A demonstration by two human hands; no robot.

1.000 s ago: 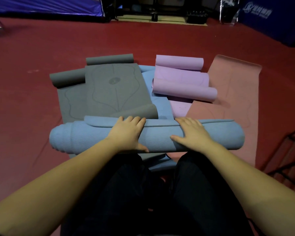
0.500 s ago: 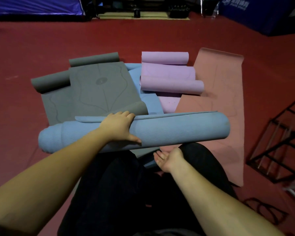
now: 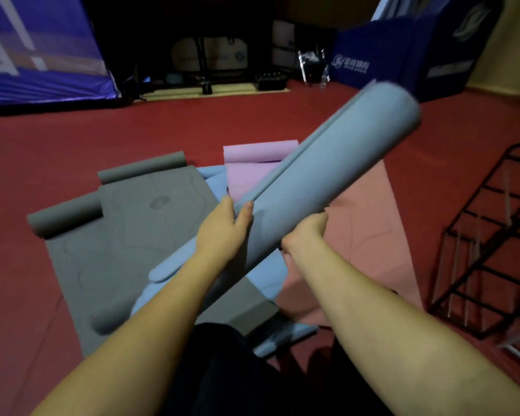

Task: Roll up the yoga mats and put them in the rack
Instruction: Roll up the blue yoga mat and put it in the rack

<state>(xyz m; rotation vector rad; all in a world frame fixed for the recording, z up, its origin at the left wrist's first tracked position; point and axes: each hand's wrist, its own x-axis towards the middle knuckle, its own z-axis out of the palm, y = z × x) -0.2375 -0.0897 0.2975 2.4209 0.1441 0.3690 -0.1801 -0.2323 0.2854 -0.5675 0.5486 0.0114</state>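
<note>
A rolled-up blue foam yoga mat [image 3: 312, 187] is held off the floor in both hands, tilted steeply — its far end raised toward the upper right, its near end low at the left, behind the left forearm. The left hand [image 3: 222, 226] grips the roll from the left side, fingers wrapped over the top and thumb lying along the ribbed surface. The right hand [image 3: 305, 232] grips it from underneath on the right, its fingers curled round the roll and mostly hidden behind it. The roll's upper end is blurred, so its edge detail cannot be read.

On the red sports floor [image 3: 72, 139] below lie the other mats: a flat grey yoga mat [image 3: 138, 235] with a line pattern, with two rolled grey ends at its far-left edges; a light blue flat mat [image 3: 267, 280] partly under it; a pale purple mat [image 3: 252, 163], partly rolled, beyond the hands; and a flat salmon-pink mat [image 3: 370, 235] to the right.

A black wire rack [image 3: 487, 244] lies on the floor at the right edge — well apart from the held roll. Blue padded panels [image 3: 403, 55] line the back of the room.
</note>
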